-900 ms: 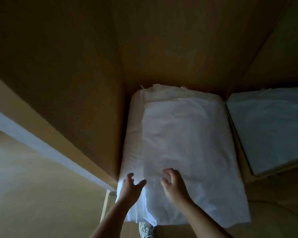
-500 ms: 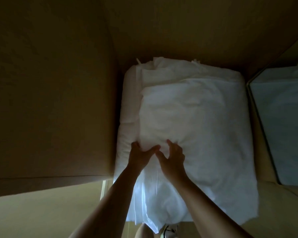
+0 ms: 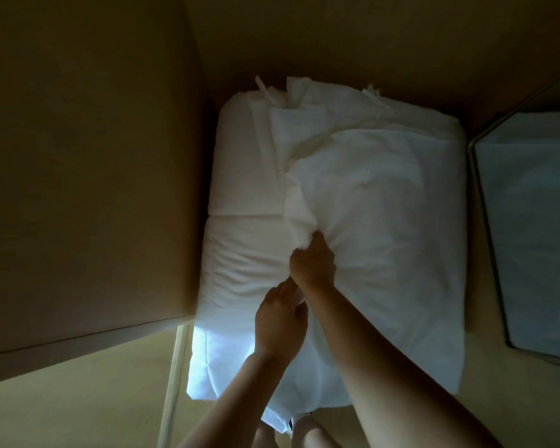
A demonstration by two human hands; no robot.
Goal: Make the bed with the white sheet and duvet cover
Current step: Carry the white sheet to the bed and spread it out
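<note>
A stack of folded white bedding fills a wooden compartment. The top piece, a white sheet [image 3: 379, 202], lies to the right, bunched and lifted along its left edge. Under it, to the left, lies a thicker white duvet [image 3: 243, 250]. My right hand [image 3: 312, 261] grips a bunched fold of the sheet's left edge. My left hand [image 3: 280, 321], just below and left of it, pinches the same fabric, its fingertips hidden in the folds. Both forearms reach in from the bottom of the view.
A brown wooden wall [image 3: 88, 176] stands close on the left and another at the back [image 3: 353, 43]. A wooden divider [image 3: 485, 221] on the right separates a second compartment holding pale folded bedding [image 3: 537, 227]. A light wooden post [image 3: 173, 383] is at lower left.
Both hands moved up the stack from its near edge, went from flat on the sheet to gripping it, and the sheet's left edge is now bunched and raised.
</note>
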